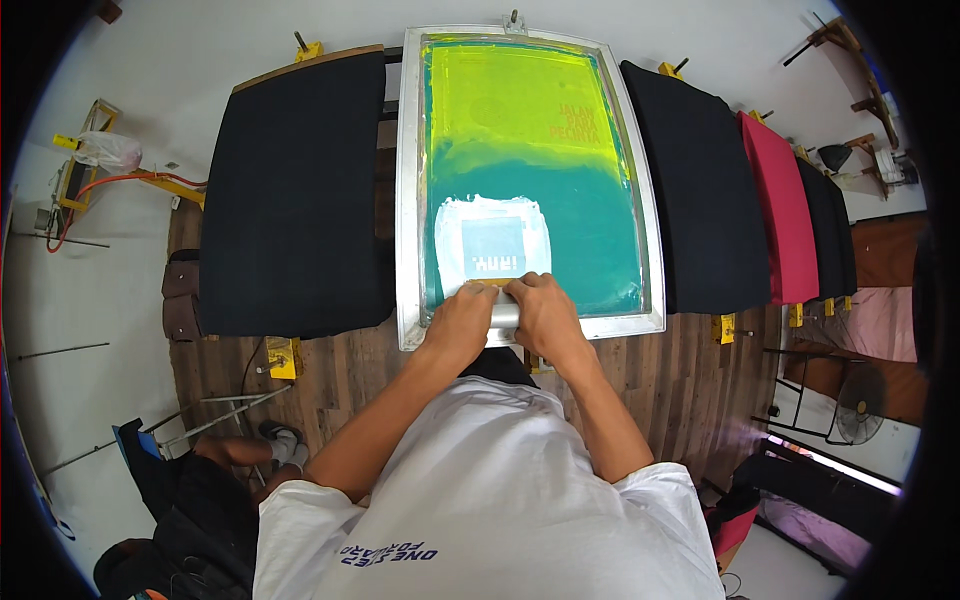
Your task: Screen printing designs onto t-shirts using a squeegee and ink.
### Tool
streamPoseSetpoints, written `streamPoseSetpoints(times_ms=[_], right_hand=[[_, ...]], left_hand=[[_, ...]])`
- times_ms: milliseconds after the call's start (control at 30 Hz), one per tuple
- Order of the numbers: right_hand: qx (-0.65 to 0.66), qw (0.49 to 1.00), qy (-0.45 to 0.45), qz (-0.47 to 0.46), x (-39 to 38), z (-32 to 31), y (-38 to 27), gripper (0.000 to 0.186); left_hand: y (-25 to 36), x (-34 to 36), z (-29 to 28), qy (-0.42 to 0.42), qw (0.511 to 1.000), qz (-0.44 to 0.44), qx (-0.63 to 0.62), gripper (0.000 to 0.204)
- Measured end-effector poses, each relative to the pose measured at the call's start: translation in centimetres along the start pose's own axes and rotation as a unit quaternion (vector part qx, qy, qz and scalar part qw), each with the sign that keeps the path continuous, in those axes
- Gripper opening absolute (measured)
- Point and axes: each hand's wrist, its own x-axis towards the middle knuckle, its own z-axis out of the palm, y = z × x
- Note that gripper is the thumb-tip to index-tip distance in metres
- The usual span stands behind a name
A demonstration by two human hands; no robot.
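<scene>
My left hand (462,318) and my right hand (541,312) are closed on a silver-handled squeegee (505,314) with a yellowish edge, at the near end of a printing screen. The screen's aluminum frame (652,230) surrounds a mesh (530,180) coated yellow-green at the far part and teal at the near part. Just beyond my fingers, a patch of white ink (450,230) lies over a pale square with reversed lettering.
A black fabric-covered platen (290,200) is left of the screen; black (690,190) and red (775,210) ones line the right, with yellow metal brackets (283,358). A seated co-worker's leg (225,450) is at lower left. A fan (860,400) stands at right.
</scene>
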Motion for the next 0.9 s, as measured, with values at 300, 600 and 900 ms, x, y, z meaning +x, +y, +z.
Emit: streamPoseSetpoints(times_ms=[300,600,900], right_hand=[[0.016,1.000,0.009,0.003,0.1,-0.3,-0.1,0.030],[0.014,1.000,-0.014,0.008,0.6,-0.6,-0.3,0.028],[0.016,1.000,-0.014,-0.010,1.0,-0.2,0.5,0.036]], left_hand=[[0.1,-0.1,0.0,-0.004,1.000,0.001,0.004,0.047],[0.6,-0.1,0.1,0.043,0.998,-0.025,-0.033,0.043],[0.2,0.2,0.2,0.052,0.998,-0.013,-0.026,0.039]])
